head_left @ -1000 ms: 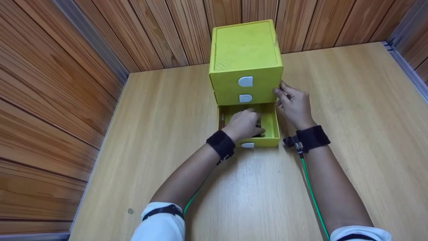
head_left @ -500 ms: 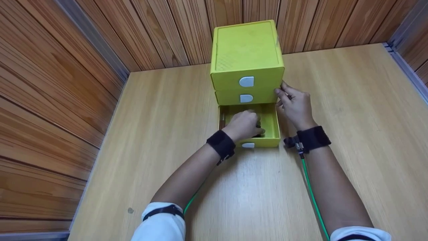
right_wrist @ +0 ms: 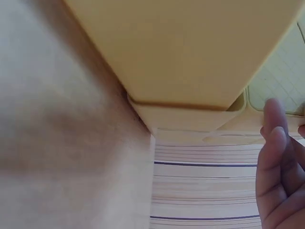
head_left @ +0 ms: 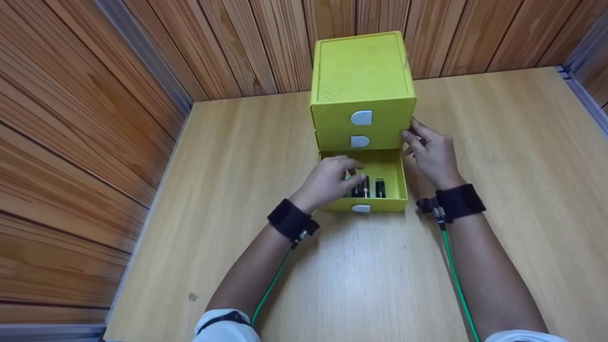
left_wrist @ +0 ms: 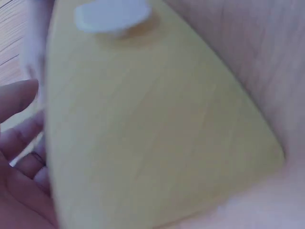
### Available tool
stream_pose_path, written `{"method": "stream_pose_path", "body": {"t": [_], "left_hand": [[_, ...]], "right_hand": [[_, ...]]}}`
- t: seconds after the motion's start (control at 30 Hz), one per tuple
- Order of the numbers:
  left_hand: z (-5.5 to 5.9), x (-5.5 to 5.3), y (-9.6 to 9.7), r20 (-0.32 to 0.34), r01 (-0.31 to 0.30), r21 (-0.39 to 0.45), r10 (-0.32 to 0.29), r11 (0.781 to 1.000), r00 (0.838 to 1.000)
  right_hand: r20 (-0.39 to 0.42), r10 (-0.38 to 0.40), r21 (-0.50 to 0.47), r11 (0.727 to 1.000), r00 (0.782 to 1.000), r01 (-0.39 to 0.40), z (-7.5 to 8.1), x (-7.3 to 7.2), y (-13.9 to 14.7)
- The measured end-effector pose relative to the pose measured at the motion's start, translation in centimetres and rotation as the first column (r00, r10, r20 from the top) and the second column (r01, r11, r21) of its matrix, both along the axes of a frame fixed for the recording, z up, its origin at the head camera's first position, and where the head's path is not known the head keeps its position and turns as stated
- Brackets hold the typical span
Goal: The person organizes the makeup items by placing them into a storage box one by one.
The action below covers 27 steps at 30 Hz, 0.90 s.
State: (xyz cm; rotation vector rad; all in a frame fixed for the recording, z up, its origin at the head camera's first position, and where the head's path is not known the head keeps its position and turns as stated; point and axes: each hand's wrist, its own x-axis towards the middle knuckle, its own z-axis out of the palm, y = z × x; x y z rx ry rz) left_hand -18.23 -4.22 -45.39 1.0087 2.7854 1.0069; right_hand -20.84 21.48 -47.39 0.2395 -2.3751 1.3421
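A yellow drawer unit (head_left: 365, 69) has its bottom drawer (head_left: 398, 178) pulled out. Over the left part of that drawer hovers my left hand (head_left: 327, 180), thumb and fingers apart and nothing visible between them. Small dark cylinders (head_left: 380, 188) stand or lie in the drawer near its front wall, some partly behind my fingers. Fingers of the left hand (left_wrist: 21, 138) show at the edge of the left wrist view, beside the yellow drawer front (left_wrist: 152, 114). My right hand (head_left: 434, 154) holds the unit's right front edge, thumb at the front and fingers along the side.
The two upper drawers, with white pulls (head_left: 362, 117), are closed. The unit stands on a wooden table (head_left: 237, 190) near a plank wall (head_left: 266, 42). Green cables (head_left: 270, 287) run from both wrist straps along the forearms.
My left hand has drawn back left and its fingers have spread, uncovering dark cylinders in the drawer. The right hand stays at the unit's edge. The head view has shifted slightly.
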Motion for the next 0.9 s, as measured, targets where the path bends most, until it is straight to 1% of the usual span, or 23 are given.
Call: {"method": "stream_pose_path", "body": {"t": [0.1, 0.17, 0.23, 0.3, 0.4, 0.5, 0.57, 0.63, 0.7, 0.8, 0.9], "left_hand": [[0.3, 0.5, -1.6, -0.020, -0.011, 0.048, 0.012, 0.999, 1.000], [0.4, 0.7, -2.9, -0.031, -0.024, 0.065, 0.026, 0.998, 0.999], [0.4, 1.0, -4.3, -0.033, -0.037, 0.070, 0.039, 0.997, 0.999], [0.3, 1.3, -5.8, -0.034, -0.055, 0.055, 0.057, 0.997, 0.998], [-0.3, 1.9, -7.8, -0.045, -0.084, -0.004, 0.083, 0.996, 0.995], [-1.0, 2.6, -9.3, -0.053, -0.092, -0.075, 0.088, 0.993, 0.995], [-1.4, 3.0, -10.0, -0.056, -0.071, -0.112, 0.065, 0.991, 0.996], [-1.8, 3.4, -10.4, -0.049, -0.034, -0.136, 0.027, 0.990, 0.998], [-2.1, 3.6, -10.5, -0.044, 0.003, -0.156, -0.010, 0.988, 0.999], [-2.4, 3.8, -10.3, -0.037, 0.033, -0.176, -0.040, 0.984, 0.999], [-2.8, 3.7, -9.8, -0.052, 0.035, -0.190, -0.046, 0.981, 0.998]], "right_hand": [[0.020, -0.002, 0.072, 0.997, 1.000, 0.000, 0.5, 0.7, 0.7], [0.053, 0.003, 0.127, 0.992, 0.999, -0.009, 1.0, 1.3, 1.2], [0.109, 0.018, 0.189, 0.981, 0.994, -0.038, 1.7, 2.1, 1.7], [0.180, 0.040, 0.254, 0.963, 0.983, -0.086, 2.5, 3.1, 2.2], [0.262, 0.077, 0.349, 0.922, 0.962, -0.169, 3.4, 4.7, 2.8], [0.300, 0.120, 0.440, 0.863, 0.946, -0.249, 3.4, 6.4, 3.2], [0.309, 0.158, 0.483, 0.824, 0.938, -0.298, 3.0, 7.4, 3.2], [0.305, 0.201, 0.522, 0.782, 0.931, -0.340, 2.5, 8.3, 3.2], [0.294, 0.238, 0.551, 0.749, 0.926, -0.367, 2.0, 9.0, 3.0], [0.266, 0.274, 0.586, 0.715, 0.924, -0.381, 1.2, 9.7, 2.6], [0.225, 0.293, 0.612, 0.700, 0.929, -0.369, 0.7, 10.0, 2.2]]}}
